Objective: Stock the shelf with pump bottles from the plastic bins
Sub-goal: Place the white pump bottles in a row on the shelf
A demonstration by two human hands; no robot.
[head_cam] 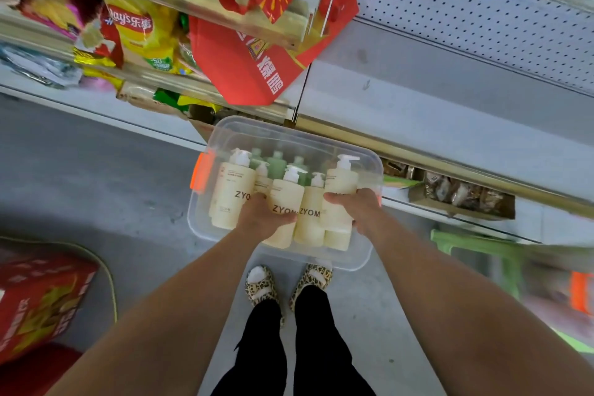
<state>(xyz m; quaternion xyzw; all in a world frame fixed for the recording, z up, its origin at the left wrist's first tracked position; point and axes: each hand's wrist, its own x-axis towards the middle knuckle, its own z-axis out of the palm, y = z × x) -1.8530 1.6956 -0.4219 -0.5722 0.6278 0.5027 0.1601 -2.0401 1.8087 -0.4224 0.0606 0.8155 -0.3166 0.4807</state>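
— What have you got hold of?

— My left hand (262, 214) is wrapped round one cream pump bottle (283, 202), my right hand (356, 207) round another (340, 180); both stand in the clear plastic bin (374, 167) on the floor.

— How far along?

— Barely begun, I'd judge. The bin is crowded with smooth cream and green bottles (276, 165), and the grey shelf (434, 112) by the pegboard (466, 16) lies bare.

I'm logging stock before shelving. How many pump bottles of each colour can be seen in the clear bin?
Cream pump bottles: 6
Green pump bottles: 3
Total: 9 visible in the clear plastic bin; more may be hidden behind the hands or front rows.
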